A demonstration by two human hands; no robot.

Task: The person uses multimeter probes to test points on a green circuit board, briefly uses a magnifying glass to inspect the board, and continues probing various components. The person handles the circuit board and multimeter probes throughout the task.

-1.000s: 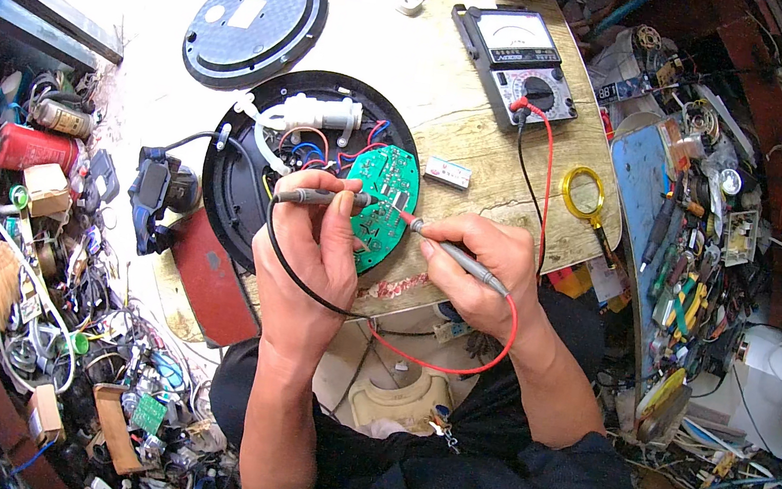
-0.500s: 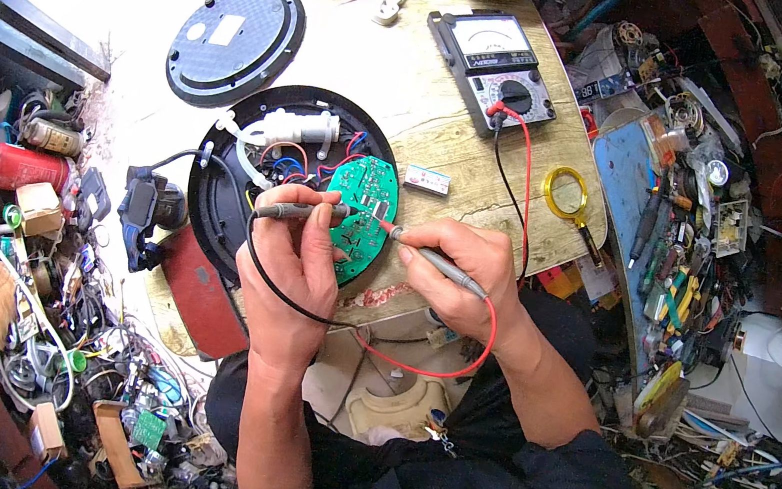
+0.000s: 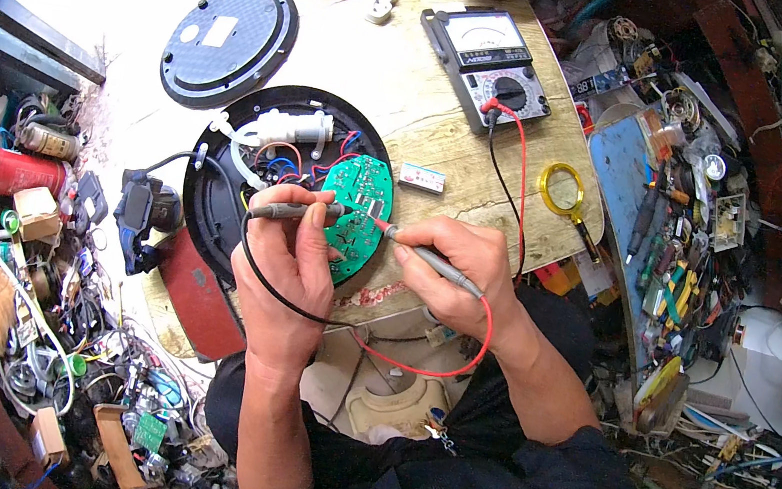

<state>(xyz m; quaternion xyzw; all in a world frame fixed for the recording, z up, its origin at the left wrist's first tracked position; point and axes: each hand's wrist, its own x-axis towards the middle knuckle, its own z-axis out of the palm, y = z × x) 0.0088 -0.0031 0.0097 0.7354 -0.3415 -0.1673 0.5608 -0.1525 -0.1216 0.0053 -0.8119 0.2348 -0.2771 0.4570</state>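
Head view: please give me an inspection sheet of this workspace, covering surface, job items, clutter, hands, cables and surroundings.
Surface: wood-patterned table, reddish patch at its near edge.
Job items: green circuit board overlapping the right rim of an open black housing; needle meter beyond, to the right.
Clutter: round dark cover, small white box, yellow-rimmed magnifying glass.
Hands: left hand pinches a grey probe; right hand holds a second grey probe; tip contact too small to tell.
Cables: black lead, red lead; coloured wires inside the housing.
Surroundings: piled parts left, hand tools right.
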